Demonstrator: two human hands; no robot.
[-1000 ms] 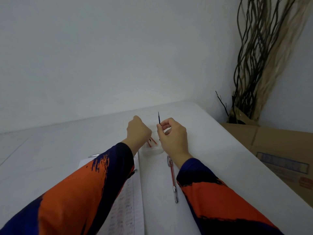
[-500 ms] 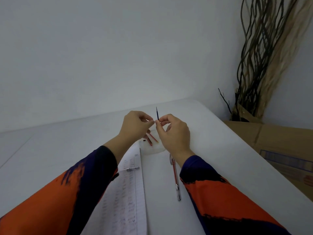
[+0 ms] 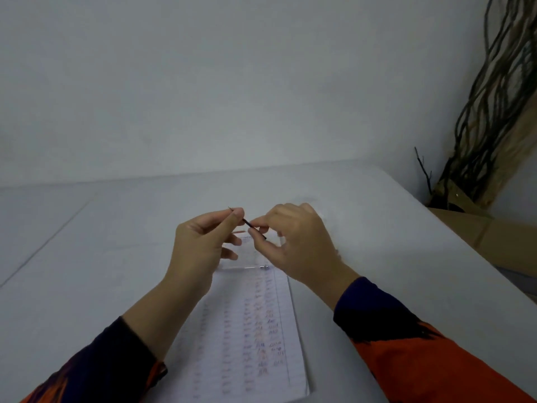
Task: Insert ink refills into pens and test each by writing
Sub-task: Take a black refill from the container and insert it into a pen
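Observation:
A thin dark ink refill is held slantwise above the table between both hands. My left hand pinches its upper end, where the fine tip pokes out past the fingertips. My right hand pinches its lower end with thumb and forefinger. Below the hands lies a lined sheet of paper covered with rows of small pen marks. A clear pen barrel with a metal tip lies across the top of the sheet, partly behind my hands.
The white table runs to a wall behind. A brown cardboard box stands off the right edge, with dark dried branches rising from it in the corner.
The refill has tipped from upright to slanting, and my left hand has taken hold of its tip end. The view has shifted right, so the paper lies under the hands and the red pen is out of sight.

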